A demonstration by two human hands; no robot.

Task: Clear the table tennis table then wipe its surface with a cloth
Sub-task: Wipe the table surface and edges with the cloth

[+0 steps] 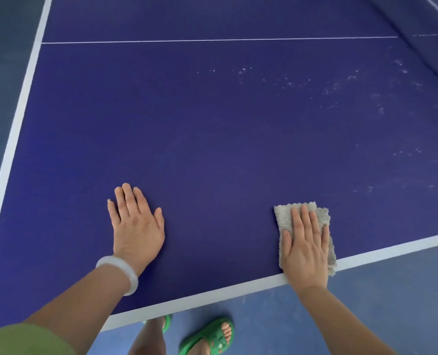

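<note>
Right hand point(306, 249) presses flat, fingers straight, on a shaggy grey folded cloth point(284, 216) at the smooth blue desk's point(212, 139) lower-right edge; left hand point(136, 226) rests open, lower centre.

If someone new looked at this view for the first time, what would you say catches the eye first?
Most likely the two hands near the near edge of the dark blue table: the right hand presses flat on a grey cloth at the white border, and the left hand, with a pale bangle on its wrist, lies flat on the bare surface. Next come the whitish specks scattered over the far right of the table, and the green sandals on the floor below.
</note>
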